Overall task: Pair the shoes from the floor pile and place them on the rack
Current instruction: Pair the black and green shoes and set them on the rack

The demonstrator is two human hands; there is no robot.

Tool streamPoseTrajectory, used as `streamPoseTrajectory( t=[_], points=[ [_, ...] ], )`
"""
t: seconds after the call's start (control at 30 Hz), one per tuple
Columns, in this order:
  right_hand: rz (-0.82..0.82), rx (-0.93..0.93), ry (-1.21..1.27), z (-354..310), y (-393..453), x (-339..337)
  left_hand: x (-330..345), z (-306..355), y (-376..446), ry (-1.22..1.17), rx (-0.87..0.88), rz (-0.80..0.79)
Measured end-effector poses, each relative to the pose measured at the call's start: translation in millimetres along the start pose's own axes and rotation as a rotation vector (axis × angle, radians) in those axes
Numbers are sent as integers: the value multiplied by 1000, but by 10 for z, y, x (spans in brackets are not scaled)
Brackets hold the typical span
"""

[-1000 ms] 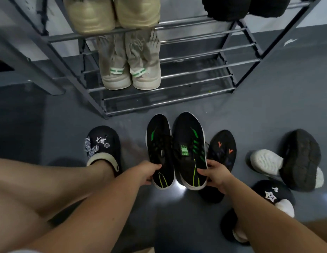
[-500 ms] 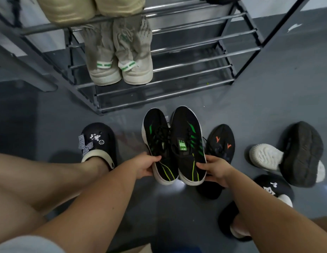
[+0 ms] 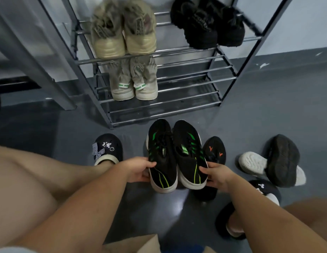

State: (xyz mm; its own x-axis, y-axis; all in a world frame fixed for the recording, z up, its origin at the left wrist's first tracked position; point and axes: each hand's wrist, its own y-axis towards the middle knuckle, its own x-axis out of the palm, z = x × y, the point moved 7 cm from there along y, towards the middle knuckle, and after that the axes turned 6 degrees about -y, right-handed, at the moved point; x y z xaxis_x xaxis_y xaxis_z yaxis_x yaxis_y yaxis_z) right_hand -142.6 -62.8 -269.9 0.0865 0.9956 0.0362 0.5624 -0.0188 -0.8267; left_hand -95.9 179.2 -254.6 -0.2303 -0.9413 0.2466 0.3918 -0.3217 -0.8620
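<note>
I hold a pair of black sneakers with green stripes and white soles side by side, toes toward the rack. My left hand (image 3: 139, 169) grips the heel side of the left sneaker (image 3: 161, 156). My right hand (image 3: 216, 175) grips the heel side of the right sneaker (image 3: 189, 154). The metal shoe rack (image 3: 177, 99) stands just ahead. Its bottom shelf holds a beige pair with green tabs (image 3: 134, 83) on the left; the right half is bare bars.
An upper shelf carries a tan pair (image 3: 122, 31) and a black pair (image 3: 206, 24). On the floor lie a black shoe with orange marks (image 3: 214, 150), an upturned dark shoe (image 3: 283, 159) over a white-soled one (image 3: 252, 162), and a black slipper (image 3: 230, 223). My feet wear black clogs (image 3: 108, 148).
The view has tilted up, showing the upper shelf. The sneaker pair stays in both hands, held slightly higher and closer to the rack's front.
</note>
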Motion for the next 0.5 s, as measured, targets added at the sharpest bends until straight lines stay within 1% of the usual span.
streamPoseTrajectory(
  t=[0.17,0.3,0.5],
  points=[
    [3,-92,51,-213,-263,-60,124,163,-109,-20,70,8],
    [-1,-155,33,-430,-476,-192,286,330,-180,-11,126,-35],
    [59,-235,-6,-974,-719,-484,596,839,-276,-5,288,-66]
  ],
)
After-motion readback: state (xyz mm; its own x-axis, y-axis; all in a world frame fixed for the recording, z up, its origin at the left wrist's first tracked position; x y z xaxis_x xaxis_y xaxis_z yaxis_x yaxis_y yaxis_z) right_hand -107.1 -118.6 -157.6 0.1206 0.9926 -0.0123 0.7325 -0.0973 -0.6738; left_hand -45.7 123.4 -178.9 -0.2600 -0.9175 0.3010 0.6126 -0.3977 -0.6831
